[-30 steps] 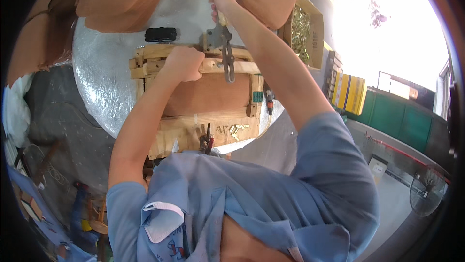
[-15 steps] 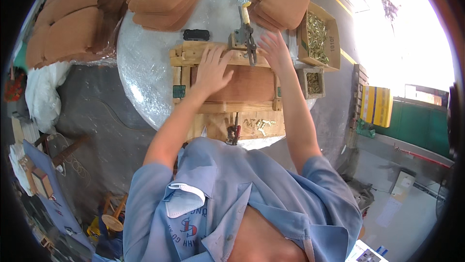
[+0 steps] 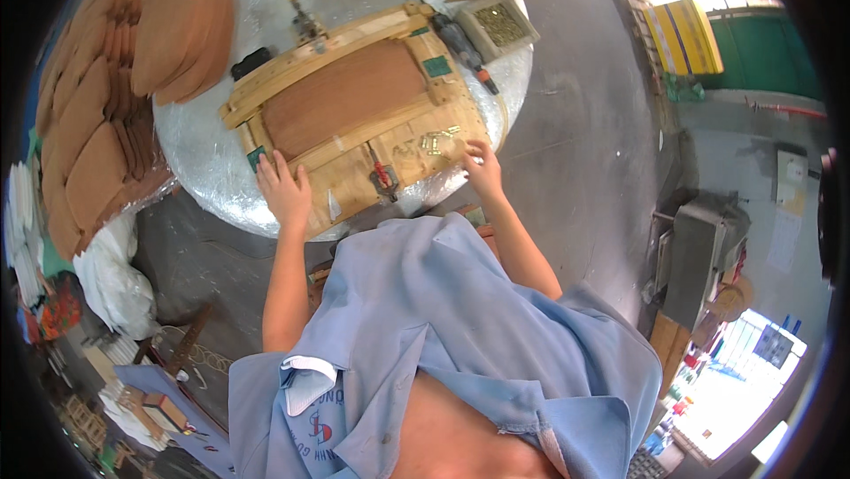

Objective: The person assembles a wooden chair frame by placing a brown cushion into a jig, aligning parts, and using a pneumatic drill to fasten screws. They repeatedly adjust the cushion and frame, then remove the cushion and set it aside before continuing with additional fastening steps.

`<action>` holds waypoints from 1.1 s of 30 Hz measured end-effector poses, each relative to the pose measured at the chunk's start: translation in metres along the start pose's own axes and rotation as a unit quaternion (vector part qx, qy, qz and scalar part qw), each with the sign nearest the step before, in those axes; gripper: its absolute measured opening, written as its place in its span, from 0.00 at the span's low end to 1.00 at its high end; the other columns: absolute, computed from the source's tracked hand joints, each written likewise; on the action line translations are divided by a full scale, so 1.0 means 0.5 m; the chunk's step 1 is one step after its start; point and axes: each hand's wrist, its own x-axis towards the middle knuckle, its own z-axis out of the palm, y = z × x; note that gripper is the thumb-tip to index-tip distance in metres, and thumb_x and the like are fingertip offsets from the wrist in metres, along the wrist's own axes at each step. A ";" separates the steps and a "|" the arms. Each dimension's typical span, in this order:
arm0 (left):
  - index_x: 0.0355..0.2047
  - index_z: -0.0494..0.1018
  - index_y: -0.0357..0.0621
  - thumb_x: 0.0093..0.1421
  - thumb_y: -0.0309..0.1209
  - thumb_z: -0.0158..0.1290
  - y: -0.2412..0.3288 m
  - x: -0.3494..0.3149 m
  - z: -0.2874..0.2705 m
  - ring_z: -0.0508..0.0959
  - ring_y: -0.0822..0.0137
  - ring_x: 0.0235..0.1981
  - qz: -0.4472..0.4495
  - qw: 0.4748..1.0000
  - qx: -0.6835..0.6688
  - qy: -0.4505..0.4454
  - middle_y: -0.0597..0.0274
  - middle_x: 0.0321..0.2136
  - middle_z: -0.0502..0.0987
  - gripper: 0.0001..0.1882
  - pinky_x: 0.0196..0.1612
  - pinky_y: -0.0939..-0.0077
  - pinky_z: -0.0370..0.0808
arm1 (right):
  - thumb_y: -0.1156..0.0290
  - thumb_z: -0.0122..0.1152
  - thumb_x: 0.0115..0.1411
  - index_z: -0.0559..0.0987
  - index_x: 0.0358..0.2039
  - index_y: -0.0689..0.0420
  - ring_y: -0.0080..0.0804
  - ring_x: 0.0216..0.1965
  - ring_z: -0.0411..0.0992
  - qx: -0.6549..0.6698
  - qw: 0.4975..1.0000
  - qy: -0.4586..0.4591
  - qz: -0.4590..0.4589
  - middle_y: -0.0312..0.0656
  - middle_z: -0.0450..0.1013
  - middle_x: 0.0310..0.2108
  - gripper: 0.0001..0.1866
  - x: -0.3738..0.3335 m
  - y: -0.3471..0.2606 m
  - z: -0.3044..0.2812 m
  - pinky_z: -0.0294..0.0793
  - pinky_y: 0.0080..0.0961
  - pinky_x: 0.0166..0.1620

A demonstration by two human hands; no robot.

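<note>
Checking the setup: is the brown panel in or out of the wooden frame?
In: the brown panel lies between bars of the wooden frame.

A blue work shirt, worn by the person, bears printed lettering in dark blue capitals on the chest. The letters stand around a small red and blue emblem, near a white-edged fold of cloth. Creases hide some letters. Pale sheets at far right are too small to read.
</note>
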 end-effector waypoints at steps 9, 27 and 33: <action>0.77 0.66 0.51 0.72 0.49 0.54 0.074 0.034 -0.039 0.54 0.36 0.79 -0.149 0.981 0.000 -0.123 0.44 0.81 0.50 0.36 0.77 0.46 0.61 | 0.64 0.69 0.62 0.84 0.53 0.47 0.54 0.50 0.81 -0.267 0.934 -0.100 -0.213 0.47 0.81 0.49 0.17 0.137 -0.062 -0.011 0.80 0.48 0.51; 0.77 0.66 0.54 0.67 0.50 0.61 0.063 0.037 -0.042 0.53 0.37 0.80 -0.173 0.973 -0.010 -0.155 0.46 0.82 0.49 0.40 0.78 0.48 0.62 | 0.67 0.69 0.62 0.82 0.39 0.58 0.53 0.41 0.83 -0.194 0.928 -0.199 -0.248 0.52 0.83 0.36 0.10 0.153 -0.170 -0.046 0.80 0.49 0.46; 0.77 0.66 0.53 0.67 0.49 0.62 0.054 0.047 -0.060 0.52 0.36 0.80 -0.173 0.967 -0.028 -0.188 0.46 0.82 0.48 0.41 0.78 0.48 0.62 | 0.70 0.67 0.61 0.84 0.36 0.57 0.53 0.41 0.84 -0.217 0.895 -0.164 -0.354 0.51 0.84 0.33 0.05 0.301 -0.279 0.047 0.81 0.50 0.46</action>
